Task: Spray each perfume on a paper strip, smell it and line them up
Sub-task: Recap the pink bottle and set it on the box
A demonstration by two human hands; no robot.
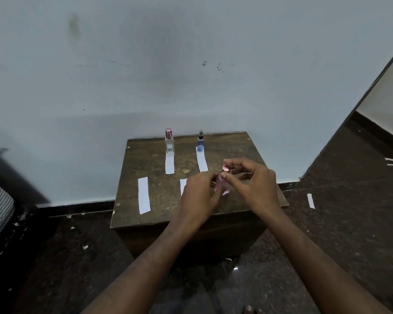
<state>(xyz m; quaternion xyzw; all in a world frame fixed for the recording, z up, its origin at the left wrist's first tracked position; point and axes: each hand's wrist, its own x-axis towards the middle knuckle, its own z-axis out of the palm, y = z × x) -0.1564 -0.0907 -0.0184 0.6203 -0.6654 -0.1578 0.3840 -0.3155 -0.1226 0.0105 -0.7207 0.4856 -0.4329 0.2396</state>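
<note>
The left hand [199,191] grips the pink bottle [222,185] above the wooden box [145,159]; the right hand [251,180] pinches its cap [225,168]. A hard tug could jerk the bottle loose.

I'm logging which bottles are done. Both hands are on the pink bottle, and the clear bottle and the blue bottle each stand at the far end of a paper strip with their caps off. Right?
Not quite. The head view shows the clear bottle with its pink cap on. The blue bottle shows a dark sprayer top. The rest holds: left hand and right hand hold the pink bottle, and each standing bottle is at the far end of a strip.
</note>
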